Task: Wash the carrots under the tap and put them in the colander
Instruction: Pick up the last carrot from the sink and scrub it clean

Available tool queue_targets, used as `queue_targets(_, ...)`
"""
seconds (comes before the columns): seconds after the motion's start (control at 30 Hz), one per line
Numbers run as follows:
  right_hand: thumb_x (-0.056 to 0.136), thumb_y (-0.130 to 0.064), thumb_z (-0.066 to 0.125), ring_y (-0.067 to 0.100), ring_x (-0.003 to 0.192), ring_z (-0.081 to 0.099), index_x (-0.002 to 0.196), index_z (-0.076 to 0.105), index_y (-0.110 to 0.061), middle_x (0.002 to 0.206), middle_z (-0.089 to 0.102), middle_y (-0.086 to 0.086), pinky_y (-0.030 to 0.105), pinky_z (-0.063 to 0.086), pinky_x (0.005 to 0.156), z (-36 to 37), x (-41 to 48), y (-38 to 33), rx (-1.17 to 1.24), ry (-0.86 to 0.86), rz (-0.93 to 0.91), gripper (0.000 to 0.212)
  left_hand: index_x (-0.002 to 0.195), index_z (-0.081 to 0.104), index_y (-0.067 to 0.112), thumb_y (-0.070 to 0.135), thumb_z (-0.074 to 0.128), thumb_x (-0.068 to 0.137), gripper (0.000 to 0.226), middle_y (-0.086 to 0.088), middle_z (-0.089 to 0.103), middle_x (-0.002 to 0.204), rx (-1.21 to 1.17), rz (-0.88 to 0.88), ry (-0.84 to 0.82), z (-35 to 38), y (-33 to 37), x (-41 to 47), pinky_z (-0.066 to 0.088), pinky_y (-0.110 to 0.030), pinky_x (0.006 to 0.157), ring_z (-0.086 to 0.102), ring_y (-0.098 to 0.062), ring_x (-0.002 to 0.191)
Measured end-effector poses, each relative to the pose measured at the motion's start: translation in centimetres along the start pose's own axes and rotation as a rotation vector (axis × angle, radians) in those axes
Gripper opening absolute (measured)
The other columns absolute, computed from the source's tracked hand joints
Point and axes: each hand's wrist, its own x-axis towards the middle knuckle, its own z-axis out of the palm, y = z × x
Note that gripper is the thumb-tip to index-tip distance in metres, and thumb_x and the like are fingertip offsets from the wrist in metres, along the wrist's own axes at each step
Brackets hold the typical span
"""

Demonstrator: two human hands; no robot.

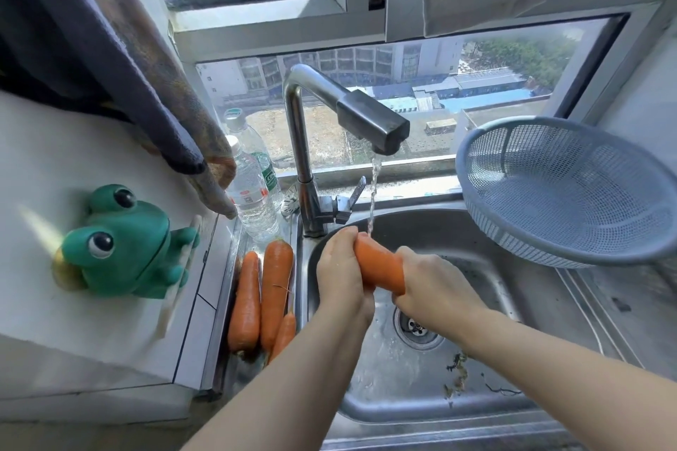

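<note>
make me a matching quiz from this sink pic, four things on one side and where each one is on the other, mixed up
Things:
1 colander
2 frog toy
3 held carrot
4 loose carrots

Places:
a under the stream from the tap
b lying just left of the sink
c on the white counter, far left
d right of the sink, empty

Pairs: 1-d; 2-c; 3-a; 4-b

One view only, from a wide-angle camera worn on the person's head. It looks forward and steeply down into the sink (491, 282) from close above, facing the window (476, 84) behind the tap (297, 143). Straight edges bow toward the frame borders.
</note>
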Motion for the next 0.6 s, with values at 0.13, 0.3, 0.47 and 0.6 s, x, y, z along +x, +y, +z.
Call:
queue_targets(0.13, 0.079, -0.019, 0.061, 0.021, 0.067, 0.055, 0.087, 0.044, -0.016, 0.076, 0.057, -0.001, 0.032, 0.042, 0.058, 0.3, -0.3, 0.5, 0.045, 0.021, -0.006, 0.019, 0.085, 0.063, 0.009, 0.018, 0.06, 0.088, 0.01, -0.009, 0.063, 0.071, -0.019, -0.112, 0.026, 0.6, 0.7, 0.0, 0.05, -0.031, 0.064, 0.059, -0.019, 0.063)
queue_targets(0.3, 0.073, -0.017, 0.074, 0.011, 0.058, 0.061, 0.079, 0.053, -0.013, 0.067, 0.063, -0.002, 0.024, 0.047, 0.058, -1.4, 0.8, 1.8, 0.529, -0.446, 0.052, 0.022, 0.09, 0.065, 0.013, 0.015, 0.056, 0.092, 0.01, -0.003, 0.07, 0.071, 0.002, -0.081, -0.007, 0.8, 0.2, -0.5, 0.053, -0.033, 0.067, 0.064, -0.018, 0.069)
queue_targets(0.47, 0.074, -0.013, 0.077, 0.021, 0.064, 0.059, 0.087, 0.057, -0.01, 0.072, 0.064, 0.008, 0.035, 0.048, 0.063, -2.6, 1.5, 2.0, 0.678, -0.637, 0.103, 0.024, 0.095, 0.063, 0.011, 0.013, 0.049, 0.093, 0.014, -0.007, 0.07, 0.069, -0.099, -0.138, -0.082, 0.6, 0.5, -0.3, 0.053, -0.036, 0.072, 0.065, -0.021, 0.07)
queue_targets(0.6, 0.07, -0.016, 0.072, 0.015, 0.051, 0.053, 0.07, 0.051, -0.014, 0.06, 0.056, -0.001, 0.022, 0.041, 0.049, -1.7, 2.0, 0.7, 0.349, -0.356, 0.078, 0.021, 0.103, 0.062, 0.013, 0.02, 0.048, 0.098, 0.017, -0.007, 0.066, 0.079, 0.035, -0.078, -0.051, 0.2, 1.1, 0.4, 0.051, -0.034, 0.07, 0.061, -0.019, 0.073)
